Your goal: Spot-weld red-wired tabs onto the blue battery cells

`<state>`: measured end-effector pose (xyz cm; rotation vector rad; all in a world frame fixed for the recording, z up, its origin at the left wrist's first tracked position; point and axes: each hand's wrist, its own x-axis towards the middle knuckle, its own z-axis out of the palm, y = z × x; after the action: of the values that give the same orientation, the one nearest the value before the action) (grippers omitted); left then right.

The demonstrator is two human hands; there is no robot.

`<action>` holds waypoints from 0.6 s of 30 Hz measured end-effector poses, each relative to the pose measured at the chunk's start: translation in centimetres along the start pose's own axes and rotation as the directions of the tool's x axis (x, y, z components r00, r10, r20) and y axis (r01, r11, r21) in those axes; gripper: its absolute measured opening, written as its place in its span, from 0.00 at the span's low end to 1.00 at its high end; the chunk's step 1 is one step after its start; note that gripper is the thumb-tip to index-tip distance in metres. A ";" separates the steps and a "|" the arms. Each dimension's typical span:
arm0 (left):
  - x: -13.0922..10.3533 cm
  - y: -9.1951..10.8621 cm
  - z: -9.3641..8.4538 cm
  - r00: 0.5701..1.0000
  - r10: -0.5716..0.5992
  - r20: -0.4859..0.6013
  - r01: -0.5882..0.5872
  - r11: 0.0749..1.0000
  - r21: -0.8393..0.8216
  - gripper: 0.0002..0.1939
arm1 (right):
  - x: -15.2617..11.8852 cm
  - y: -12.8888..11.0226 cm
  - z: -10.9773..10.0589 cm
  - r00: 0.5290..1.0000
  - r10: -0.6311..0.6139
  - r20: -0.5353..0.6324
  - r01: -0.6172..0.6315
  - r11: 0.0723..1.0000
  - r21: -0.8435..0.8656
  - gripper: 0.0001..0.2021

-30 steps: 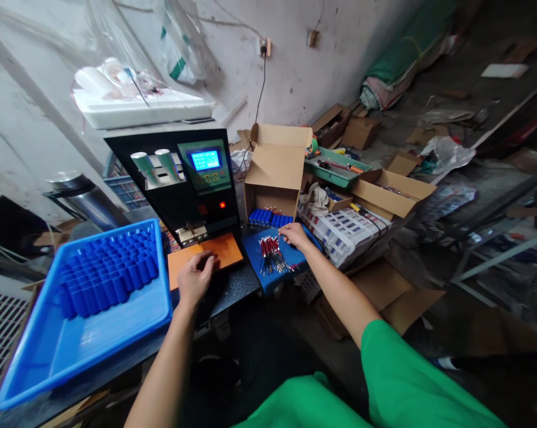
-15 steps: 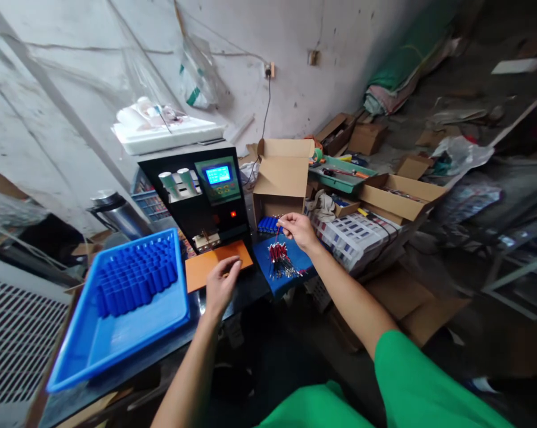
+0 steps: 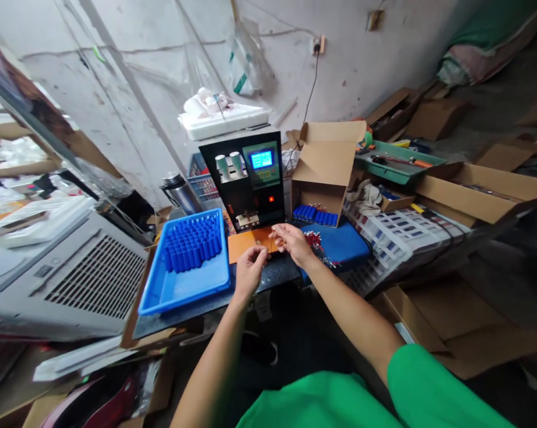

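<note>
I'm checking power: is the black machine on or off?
The machine is on: its screen is lit blue and its red light glows.

Curled left hand (image 3: 250,270) near right hand (image 3: 295,244)

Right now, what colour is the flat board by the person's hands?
The board is orange; the head view shows it best.

Steel flask (image 3: 183,195), grey vented unit (image 3: 94,279), wall socket (image 3: 322,44), hanging plastic bag (image 3: 247,62), green tray (image 3: 386,170)
</note>
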<state>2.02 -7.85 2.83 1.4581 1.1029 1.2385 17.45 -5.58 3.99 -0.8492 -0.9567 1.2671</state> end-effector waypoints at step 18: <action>-0.3 -2.2 -11.9 0.993 0.057 -0.101 0.022 0.763 0.646 0.11 | -1.3 4.9 1.3 0.977 -0.006 0.212 0.078 0.939 -0.334 0.18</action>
<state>-9.95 -6.71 1.76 1.9213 1.7177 0.9947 14.32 -6.25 -0.17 -0.9688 -1.3845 1.1862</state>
